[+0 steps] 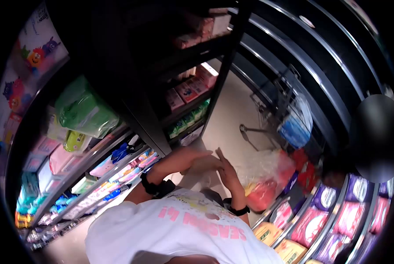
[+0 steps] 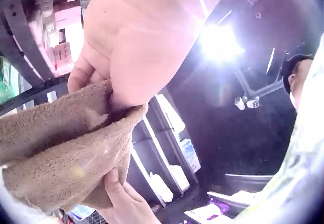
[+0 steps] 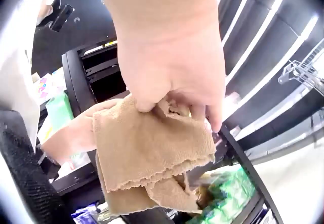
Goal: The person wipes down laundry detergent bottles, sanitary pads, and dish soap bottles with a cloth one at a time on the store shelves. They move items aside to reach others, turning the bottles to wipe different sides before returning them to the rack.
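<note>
A brown, fuzzy cloth [image 1: 200,166] is held between the two hands in front of the white shirt. In the left wrist view the left hand [image 2: 136,47] grips the folded cloth [image 2: 66,168] from above, part of the hand inside a fold. The right hand [image 2: 124,201] pinches its lower edge there, thumb on the near face. The right wrist view has the right hand [image 3: 172,67] holding the bunched top of the cloth [image 3: 152,148], while the left hand [image 3: 76,133] reaches behind it, fingertips hidden.
Shelves with pink boxes [image 1: 187,91] and a green package [image 1: 85,110] stand at the left. A cart holding a blue-and-white pack [image 1: 295,127] is ahead on the right. Purple and pink packs [image 1: 310,224] line the lower right racks. Red plastic-wrapped items [image 1: 263,193] lie near the right hand.
</note>
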The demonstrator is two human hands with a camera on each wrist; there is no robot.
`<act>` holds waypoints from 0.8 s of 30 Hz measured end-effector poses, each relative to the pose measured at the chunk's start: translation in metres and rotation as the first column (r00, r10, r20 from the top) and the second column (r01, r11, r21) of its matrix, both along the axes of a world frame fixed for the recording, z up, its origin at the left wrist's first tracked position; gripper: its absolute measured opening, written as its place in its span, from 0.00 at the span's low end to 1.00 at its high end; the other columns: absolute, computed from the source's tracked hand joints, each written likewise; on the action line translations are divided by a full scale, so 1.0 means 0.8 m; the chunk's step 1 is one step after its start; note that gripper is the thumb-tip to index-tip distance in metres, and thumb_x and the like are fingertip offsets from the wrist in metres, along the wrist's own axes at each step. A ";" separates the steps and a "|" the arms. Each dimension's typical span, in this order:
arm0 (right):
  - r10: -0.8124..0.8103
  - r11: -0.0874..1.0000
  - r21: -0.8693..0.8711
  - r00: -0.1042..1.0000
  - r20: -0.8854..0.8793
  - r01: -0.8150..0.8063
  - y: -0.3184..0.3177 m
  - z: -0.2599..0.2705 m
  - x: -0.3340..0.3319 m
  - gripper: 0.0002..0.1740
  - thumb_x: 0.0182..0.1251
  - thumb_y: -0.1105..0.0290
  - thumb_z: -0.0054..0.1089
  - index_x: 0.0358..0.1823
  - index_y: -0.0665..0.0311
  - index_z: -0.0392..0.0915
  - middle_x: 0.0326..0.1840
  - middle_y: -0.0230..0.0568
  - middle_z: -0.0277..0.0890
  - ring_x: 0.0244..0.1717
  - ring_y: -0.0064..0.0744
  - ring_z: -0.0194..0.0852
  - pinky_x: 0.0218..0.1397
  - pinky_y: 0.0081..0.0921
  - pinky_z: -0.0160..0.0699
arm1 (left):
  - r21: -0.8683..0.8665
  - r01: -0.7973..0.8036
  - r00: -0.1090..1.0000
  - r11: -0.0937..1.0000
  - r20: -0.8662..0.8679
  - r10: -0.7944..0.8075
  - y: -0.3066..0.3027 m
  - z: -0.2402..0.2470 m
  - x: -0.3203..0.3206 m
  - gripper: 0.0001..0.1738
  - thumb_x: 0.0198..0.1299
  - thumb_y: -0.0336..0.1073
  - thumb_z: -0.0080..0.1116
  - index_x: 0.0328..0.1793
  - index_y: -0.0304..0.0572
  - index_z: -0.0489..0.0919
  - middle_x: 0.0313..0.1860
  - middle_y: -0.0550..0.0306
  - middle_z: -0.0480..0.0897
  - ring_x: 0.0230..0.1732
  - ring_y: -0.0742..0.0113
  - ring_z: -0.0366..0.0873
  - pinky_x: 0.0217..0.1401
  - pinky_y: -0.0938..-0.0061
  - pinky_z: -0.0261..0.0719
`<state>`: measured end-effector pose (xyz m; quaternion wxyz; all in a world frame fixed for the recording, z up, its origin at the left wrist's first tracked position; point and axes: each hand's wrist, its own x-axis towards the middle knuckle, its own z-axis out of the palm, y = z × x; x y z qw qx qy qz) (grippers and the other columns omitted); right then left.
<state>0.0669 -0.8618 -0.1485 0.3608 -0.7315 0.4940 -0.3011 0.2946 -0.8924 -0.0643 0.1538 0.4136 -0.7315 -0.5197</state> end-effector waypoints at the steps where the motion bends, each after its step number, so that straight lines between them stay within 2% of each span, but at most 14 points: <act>1: 0.009 1.000 0.021 0.996 0.089 -0.011 -0.023 0.015 -0.010 0.31 0.60 0.80 0.46 0.68 0.62 0.58 0.61 0.55 0.66 0.61 0.46 0.67 0.61 0.29 0.65 | -0.279 -0.034 0.999 0.960 -0.023 0.029 -0.013 -0.003 -0.008 0.35 0.43 0.13 0.42 0.60 0.45 0.73 0.31 0.50 0.79 0.22 0.68 0.77 0.24 0.74 0.74; 2: 0.052 0.998 -0.031 0.997 0.060 -0.050 -0.046 0.024 -0.021 0.28 0.60 0.81 0.46 0.65 0.63 0.63 0.59 0.52 0.70 0.58 0.43 0.70 0.59 0.28 0.67 | -0.470 -0.106 0.993 0.876 -0.097 0.069 -0.027 -0.021 -0.017 0.33 0.44 0.13 0.43 0.60 0.44 0.73 0.29 0.51 0.78 0.18 0.69 0.75 0.22 0.74 0.73; 4: 0.134 0.988 -0.100 0.979 0.153 -0.120 -0.093 0.034 -0.035 0.28 0.54 0.80 0.49 0.60 0.65 0.68 0.55 0.53 0.71 0.56 0.46 0.71 0.59 0.32 0.68 | -0.308 -0.185 0.971 0.933 0.087 0.221 -0.037 0.042 -0.025 0.29 0.46 0.16 0.45 0.57 0.44 0.75 0.31 0.49 0.80 0.24 0.63 0.79 0.27 0.72 0.75; 6: 0.227 0.973 -0.006 0.960 0.164 -0.229 -0.131 0.042 -0.041 0.24 0.52 0.81 0.49 0.55 0.67 0.71 0.48 0.54 0.75 0.51 0.48 0.75 0.55 0.30 0.70 | -0.515 -0.224 0.960 0.827 0.028 0.277 -0.056 0.026 -0.020 0.26 0.48 0.19 0.48 0.55 0.44 0.76 0.34 0.49 0.81 0.27 0.59 0.80 0.30 0.71 0.76; 7: 0.260 0.960 0.051 0.946 0.194 -0.275 -0.149 0.043 -0.039 0.22 0.50 0.85 0.44 0.49 0.70 0.73 0.35 0.49 0.79 0.38 0.36 0.78 0.43 0.24 0.74 | -0.691 -0.227 0.954 0.687 -0.016 0.299 -0.066 0.010 -0.018 0.25 0.48 0.20 0.49 0.54 0.43 0.77 0.33 0.50 0.82 0.25 0.58 0.80 0.29 0.71 0.77; 9: 0.311 0.949 -0.026 0.925 0.218 -0.313 -0.179 0.050 -0.026 0.20 0.51 0.83 0.44 0.48 0.71 0.73 0.34 0.47 0.78 0.35 0.32 0.77 0.42 0.23 0.74 | -0.497 -0.378 0.916 0.781 -0.077 0.394 -0.066 0.011 -0.013 0.27 0.48 0.19 0.50 0.57 0.43 0.75 0.31 0.50 0.81 0.29 0.61 0.80 0.35 0.74 0.78; 11: 0.243 0.968 -0.006 0.926 0.288 -0.252 -0.198 0.063 -0.004 0.16 0.58 0.79 0.46 0.48 0.71 0.74 0.36 0.44 0.78 0.37 0.29 0.76 0.44 0.22 0.73 | 0.026 -0.525 0.844 0.851 -0.113 0.524 -0.061 0.045 -0.009 0.34 0.50 0.15 0.49 0.66 0.46 0.68 0.35 0.50 0.80 0.40 0.65 0.79 0.42 0.74 0.77; 12: 0.249 0.968 -0.119 0.907 0.340 -0.221 -0.210 0.061 0.010 0.16 0.62 0.76 0.48 0.53 0.67 0.70 0.33 0.43 0.79 0.34 0.25 0.77 0.38 0.22 0.73 | 0.030 -0.555 0.824 0.831 -0.120 0.554 -0.065 0.036 -0.007 0.34 0.50 0.15 0.49 0.66 0.46 0.68 0.35 0.50 0.80 0.40 0.65 0.79 0.42 0.74 0.77; 14: 0.038 0.963 0.203 0.835 0.549 -0.177 -0.230 0.077 0.031 0.18 0.61 0.78 0.48 0.54 0.64 0.68 0.27 0.32 0.74 0.31 0.21 0.73 0.36 0.20 0.71 | -0.233 -0.596 0.795 0.768 -0.303 0.526 -0.076 0.012 -0.004 0.35 0.53 0.15 0.47 0.69 0.48 0.64 0.43 0.52 0.80 0.42 0.66 0.78 0.44 0.74 0.77; 15: 0.019 0.964 0.207 0.818 0.575 -0.168 -0.242 0.089 0.039 0.21 0.60 0.79 0.48 0.56 0.62 0.65 0.34 0.31 0.70 0.36 0.19 0.70 0.38 0.17 0.69 | -0.197 -0.612 0.779 0.766 -0.319 0.540 -0.084 0.022 -0.007 0.34 0.55 0.16 0.47 0.69 0.49 0.64 0.52 0.51 0.77 0.50 0.66 0.76 0.49 0.72 0.76; 18: 0.147 0.982 -0.041 0.610 0.778 -0.184 -0.284 0.087 0.054 0.26 0.58 0.82 0.48 0.59 0.65 0.58 0.59 0.41 0.58 0.57 0.29 0.61 0.59 0.23 0.62 | -0.552 -0.551 0.834 0.626 -0.380 0.400 -0.127 0.040 -0.020 0.34 0.52 0.19 0.52 0.68 0.43 0.65 0.62 0.47 0.71 0.65 0.53 0.66 0.61 0.65 0.69; 20: 0.176 0.979 -0.201 0.590 0.788 -0.025 -0.291 0.136 0.068 0.27 0.59 0.80 0.50 0.61 0.64 0.56 0.55 0.42 0.62 0.57 0.32 0.61 0.61 0.28 0.61 | -0.557 -0.498 0.866 0.665 -0.358 0.348 -0.155 0.067 -0.025 0.35 0.48 0.23 0.58 0.67 0.40 0.65 0.64 0.42 0.67 0.68 0.45 0.62 0.66 0.62 0.63; 22: 0.237 0.941 -0.338 0.702 0.671 0.006 -0.318 0.154 0.074 0.30 0.60 0.79 0.52 0.64 0.66 0.54 0.63 0.49 0.59 0.63 0.39 0.59 0.65 0.31 0.59 | -0.677 -0.425 0.905 0.601 -0.306 0.295 -0.190 0.075 -0.032 0.38 0.48 0.31 0.62 0.68 0.36 0.62 0.66 0.38 0.62 0.70 0.41 0.56 0.68 0.59 0.59; 24: 0.307 0.715 -0.693 0.849 0.430 0.093 -0.348 0.157 0.084 0.35 0.59 0.79 0.49 0.69 0.67 0.50 0.71 0.58 0.48 0.71 0.52 0.49 0.68 0.41 0.56 | -0.698 -0.391 0.916 0.599 -0.231 0.329 -0.217 0.079 -0.043 0.43 0.51 0.39 0.61 0.71 0.35 0.55 0.70 0.37 0.55 0.72 0.42 0.51 0.70 0.58 0.56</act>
